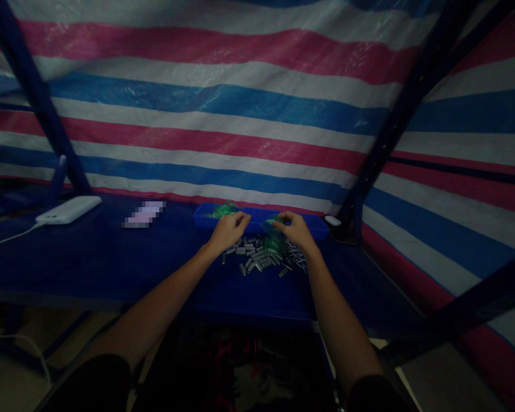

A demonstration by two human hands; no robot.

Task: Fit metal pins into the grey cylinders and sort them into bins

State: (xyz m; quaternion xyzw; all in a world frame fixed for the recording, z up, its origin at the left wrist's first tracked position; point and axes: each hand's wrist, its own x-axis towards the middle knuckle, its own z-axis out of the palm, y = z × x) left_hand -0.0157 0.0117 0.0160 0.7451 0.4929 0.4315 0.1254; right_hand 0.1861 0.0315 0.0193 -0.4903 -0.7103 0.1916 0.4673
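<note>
My right hand (298, 232) pinches a small green see-through plastic bag (274, 243) that hangs over the pile on the blue table. My left hand (228, 232) is to the left of the bag, its fingertips pressed together; whatever they hold, if anything, is too small to make out. Beneath and between the hands lie several short grey metal cylinders (257, 262). Thin metal pins or screws (297, 256) are heaped at the right of the pile. Behind the hands stands a long blue tray (202, 222), with more green plastic bags (224, 210) in its left part.
On the blue table (111, 263), a white box-like device (68, 210) with a cable lies at the left, near a blurred-out flat item (144, 214). A small white rounded object (332, 220) sits by the right post (375, 146). A striped tarp (223, 137) hangs behind.
</note>
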